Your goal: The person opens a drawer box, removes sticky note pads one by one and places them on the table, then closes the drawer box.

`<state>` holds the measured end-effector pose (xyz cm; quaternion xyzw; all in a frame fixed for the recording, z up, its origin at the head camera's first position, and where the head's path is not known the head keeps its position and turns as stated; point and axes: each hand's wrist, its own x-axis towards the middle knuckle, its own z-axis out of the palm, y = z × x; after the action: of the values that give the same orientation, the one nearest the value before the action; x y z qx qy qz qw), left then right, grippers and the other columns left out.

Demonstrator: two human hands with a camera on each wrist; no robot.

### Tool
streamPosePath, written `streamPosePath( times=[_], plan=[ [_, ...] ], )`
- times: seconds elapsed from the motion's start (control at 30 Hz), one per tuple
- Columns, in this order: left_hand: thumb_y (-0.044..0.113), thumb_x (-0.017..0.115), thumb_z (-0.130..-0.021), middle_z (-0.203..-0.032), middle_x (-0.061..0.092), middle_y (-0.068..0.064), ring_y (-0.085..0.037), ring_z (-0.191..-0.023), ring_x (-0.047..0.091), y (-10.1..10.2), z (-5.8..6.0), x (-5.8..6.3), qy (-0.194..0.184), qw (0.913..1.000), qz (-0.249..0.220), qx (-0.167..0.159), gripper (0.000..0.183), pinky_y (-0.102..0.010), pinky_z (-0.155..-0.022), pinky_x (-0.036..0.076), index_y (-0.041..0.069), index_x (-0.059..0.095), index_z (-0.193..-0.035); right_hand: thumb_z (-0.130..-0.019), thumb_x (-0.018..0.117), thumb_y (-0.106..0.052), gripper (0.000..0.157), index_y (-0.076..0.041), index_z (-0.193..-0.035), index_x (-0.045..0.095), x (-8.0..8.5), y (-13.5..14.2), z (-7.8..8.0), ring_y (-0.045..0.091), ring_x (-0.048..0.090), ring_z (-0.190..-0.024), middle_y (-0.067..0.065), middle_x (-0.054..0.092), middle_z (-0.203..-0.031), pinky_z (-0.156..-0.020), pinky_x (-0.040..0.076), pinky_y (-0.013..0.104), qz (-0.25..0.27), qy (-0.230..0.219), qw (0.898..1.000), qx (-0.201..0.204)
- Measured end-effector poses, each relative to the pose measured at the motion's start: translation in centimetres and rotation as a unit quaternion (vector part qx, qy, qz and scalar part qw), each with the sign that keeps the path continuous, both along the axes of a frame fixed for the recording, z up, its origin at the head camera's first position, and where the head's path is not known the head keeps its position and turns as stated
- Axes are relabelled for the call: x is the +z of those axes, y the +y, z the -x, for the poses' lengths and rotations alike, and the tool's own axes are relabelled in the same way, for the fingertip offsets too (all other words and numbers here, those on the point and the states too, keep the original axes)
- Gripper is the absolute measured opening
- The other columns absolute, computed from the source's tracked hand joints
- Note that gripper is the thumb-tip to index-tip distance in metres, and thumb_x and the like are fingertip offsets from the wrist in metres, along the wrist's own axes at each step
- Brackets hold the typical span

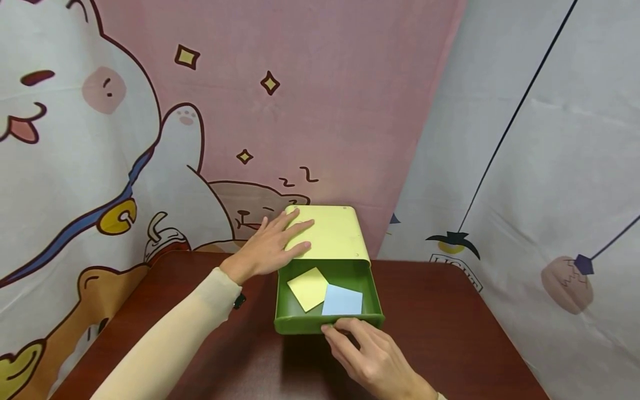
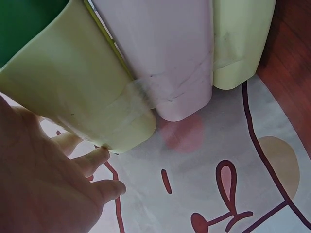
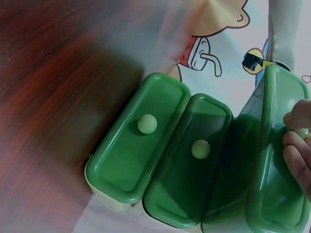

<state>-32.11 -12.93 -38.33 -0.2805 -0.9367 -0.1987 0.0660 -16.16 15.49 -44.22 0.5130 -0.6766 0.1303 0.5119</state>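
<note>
The top green drawer [image 1: 300, 326] of a three-drawer cabinet [image 1: 330, 233], set toward the table's far edge, is slid out on the near side; inside, a yellow paper square [image 1: 308, 289] is met on its right by a blue paper square [image 1: 342, 301]. The cabinet top is touched by the left hand [image 1: 270, 244], fingers spread, nothing grasped. The round knob [image 3: 302, 132] is pinched by the right hand [image 1: 370, 355]. The drawer is best guided level, the cabinet braced against tipping. Room is offered by the reddish-brown tabletop [image 1: 425, 316] left and right; the far side is bounded by printed cloth [image 1: 360, 111].
</note>
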Motion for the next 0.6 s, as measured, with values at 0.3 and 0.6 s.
streamPosePath(
  times=[0.3, 0.6],
  plan=[
    [0.075, 0.041, -0.118, -0.199, 0.018, -0.005, -0.040, -0.185, 0.015, -0.13, -0.01, -0.12, 0.003, 1.0000, 0.000, 0.000, 0.073, -0.077, -0.146, 0.006, 0.045, 0.034, -0.184, -0.117, 0.063, -0.009, 0.025, -0.001, -0.113, 0.086, 0.10, 0.06, -0.32, 0.012, 0.070, -0.074, 0.009, 0.076, -0.097, -0.064, 0.061, 0.020, -0.011, 0.025, 1.000, 0.001],
    [0.074, 0.041, -0.118, -0.198, 0.018, -0.006, -0.041, -0.185, 0.016, -0.01, -0.01, -0.03, 0.010, 0.9999, 0.000, -0.004, 0.072, -0.080, -0.145, 0.009, 0.043, 0.036, -0.184, -0.118, 0.062, -0.009, 0.025, 0.000, -0.112, 0.085, 0.38, 0.08, -0.44, 0.012, 0.069, -0.074, 0.008, 0.076, -0.094, -0.064, 0.060, 0.019, -0.013, 0.037, 0.999, 0.010]
  ],
)
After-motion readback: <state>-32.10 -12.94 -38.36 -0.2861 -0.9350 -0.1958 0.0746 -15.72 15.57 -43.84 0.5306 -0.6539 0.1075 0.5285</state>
